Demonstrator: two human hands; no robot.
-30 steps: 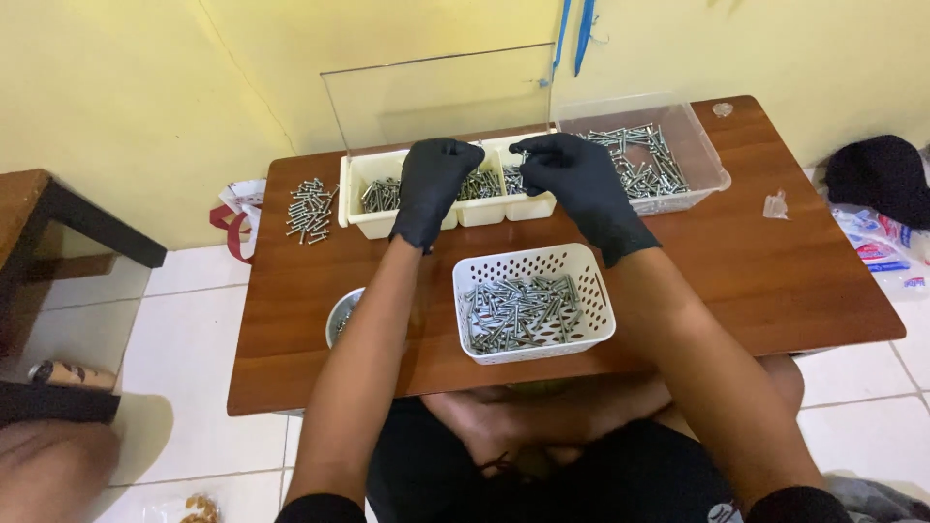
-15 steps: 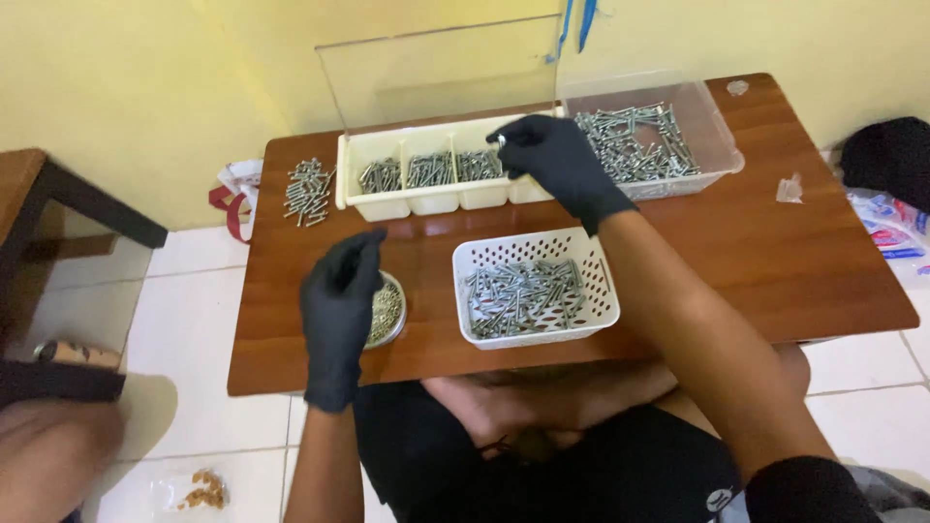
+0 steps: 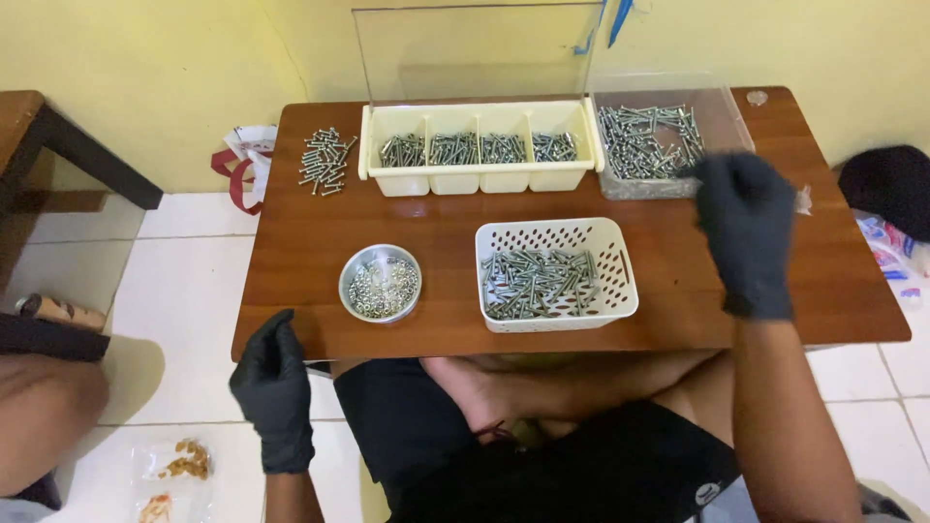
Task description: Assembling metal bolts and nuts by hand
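My left hand [image 3: 274, 387], in a black glove, hangs below the front left edge of the wooden table [image 3: 436, 218] with fingers loose and nothing in it. Nearest to it is a round metal bowl [image 3: 345, 281] of small nuts. My right hand [image 3: 746, 232], also gloved and blurred, hovers over the table's right side just in front of a clear tray [image 3: 639, 190] of long bolts; whether it holds anything is hidden. A white perforated basket [image 3: 622, 273] of bolts sits front centre. Behind it stands a cream four-compartment organiser [image 3: 480, 178] with bolts and a raised clear lid [image 3: 475, 48].
A loose pile of bolts [image 3: 325, 160] lies at the table's back left. A dark bench [image 3: 58, 145] and a red-and-white bag [image 3: 247, 155] stand at left. Small packets [image 3: 174, 475] lie on the tiled floor beside another person's leg [image 3: 48, 416]. A dark bag [image 3: 891, 189] is at right.
My left hand pulled back from the organiser, past the metal bowl, to below the table's front edge. My right hand moved from the organiser rightward and nearer, beside the clear tray.
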